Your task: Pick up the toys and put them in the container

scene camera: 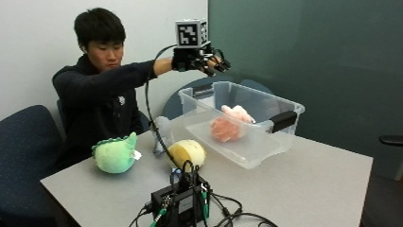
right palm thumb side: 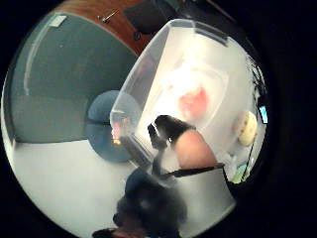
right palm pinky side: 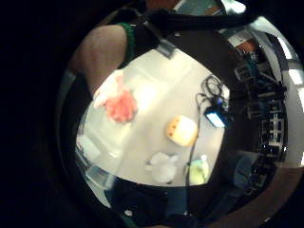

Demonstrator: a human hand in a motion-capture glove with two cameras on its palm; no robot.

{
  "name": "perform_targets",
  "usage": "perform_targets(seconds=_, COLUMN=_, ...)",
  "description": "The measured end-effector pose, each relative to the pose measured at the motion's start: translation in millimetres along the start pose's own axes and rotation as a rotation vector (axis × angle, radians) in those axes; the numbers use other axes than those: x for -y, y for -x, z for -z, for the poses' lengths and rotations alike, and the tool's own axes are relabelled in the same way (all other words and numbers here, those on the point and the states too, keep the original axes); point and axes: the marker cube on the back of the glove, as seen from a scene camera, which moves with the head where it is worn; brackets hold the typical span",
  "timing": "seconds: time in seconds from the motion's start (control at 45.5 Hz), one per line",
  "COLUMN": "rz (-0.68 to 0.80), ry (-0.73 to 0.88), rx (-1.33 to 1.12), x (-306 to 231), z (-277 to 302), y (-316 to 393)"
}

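A pink and white plush toy [scene camera: 229, 125] lies inside the clear plastic container [scene camera: 252, 156], on its floor, directly below the raised grip. The gloved right hand [scene camera: 200, 60] hangs in the air above the container's rear end, well apart from the toy and touching nothing; its fingers [scene camera: 220, 65] are spread and only slightly bent, so the grip is released and holds nothing. The container sits on the grey counter [scene camera: 315, 184] with a black latch [scene camera: 283, 121] on its near end. Three more toys rest on the counter outside the container, on the side of the grip nearer the person: a round yellow plush [scene camera: 186, 152] just beside the container wall, a green dinosaur plush [scene camera: 116, 153] farther out toward the counter's edge, and a pale whitish plush [scene camera: 162, 127] between the person and the container, partly hidden by a hanging cable. Farther from the grip, at the counter's near edge, stands a small black electronics box [scene camera: 181, 202] with wires.
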Motion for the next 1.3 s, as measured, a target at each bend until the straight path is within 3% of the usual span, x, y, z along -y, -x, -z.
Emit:
perform_targets(seconds=0.044, rz=-0.09, ry=0.0, rx=0.039, x=-18.1, z=2.2, y=9.4)
perform_targets(seconds=0.22, rz=-0.088, ry=0.101, rx=0.022, x=-74.6, z=-5.8, y=-46.8)
perform_targets(seconds=0.352, rz=0.006, ry=0.149, rx=0.073, x=-110.8, z=-35.1, y=-80.6)
perform_targets(seconds=0.571, rz=0.126, ry=0.326, rx=-0.021, x=-157.1, z=-114.4, y=-57.0)
perform_targets(seconds=0.901, rz=0.231, ry=0.351, rx=-0.108, x=-163.2, z=-186.0, y=-51.4)
perform_targets(seconds=1.296, rz=0.261, ry=0.205, rx=0.026, x=-135.8, z=-179.8, y=-51.6)
